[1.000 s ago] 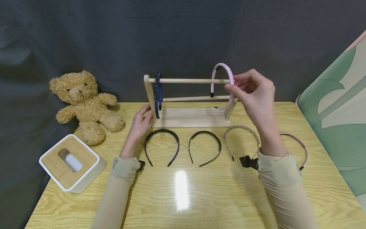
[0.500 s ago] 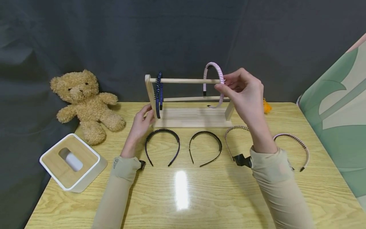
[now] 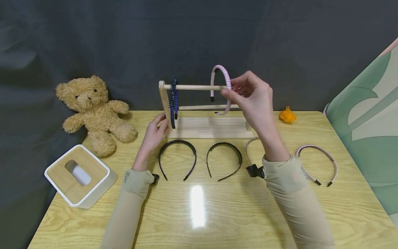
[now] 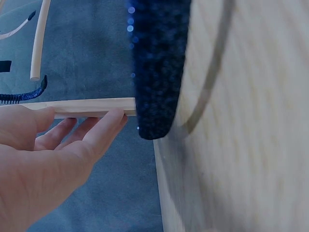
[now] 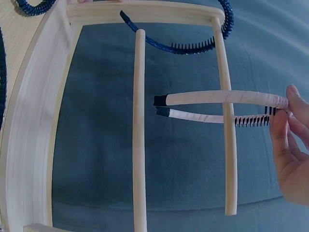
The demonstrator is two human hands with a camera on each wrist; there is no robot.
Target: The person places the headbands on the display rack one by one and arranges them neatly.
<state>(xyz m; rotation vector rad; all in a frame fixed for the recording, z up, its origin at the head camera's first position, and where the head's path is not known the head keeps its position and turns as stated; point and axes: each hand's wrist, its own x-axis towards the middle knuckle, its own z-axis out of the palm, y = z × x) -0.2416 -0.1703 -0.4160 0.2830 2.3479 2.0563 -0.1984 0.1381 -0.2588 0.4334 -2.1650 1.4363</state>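
Observation:
Around the top rod of the wooden rack [image 3: 211,128], a pale pink headband [image 3: 228,81] is pinched between thumb and fingers of the right hand [image 3: 256,100]. In the right wrist view the headband's [image 5: 203,98] two dark tips point toward the lower rod [image 5: 139,130]. The left hand [image 3: 152,133] holds the rack's left upright [image 3: 164,100]; in the left wrist view its thumb and fingers [image 4: 99,133] lie either side of that wood [image 4: 91,106]. Two dark blue headbands [image 3: 172,103] hang on the top rod near the left upright.
Two dark headbands [image 3: 178,141] [image 3: 240,155] lie before the rack. Another, partly hidden by the right arm, and a pink one [image 3: 329,157] lie farther right. A teddy bear [image 3: 99,114] and tissue box [image 3: 77,176] stand left; an orange object [image 3: 287,115] sits back right.
The right hand has moved left along the top rod with the pink headband. The orange object behind it has come into view. The left hand stays at the upright.

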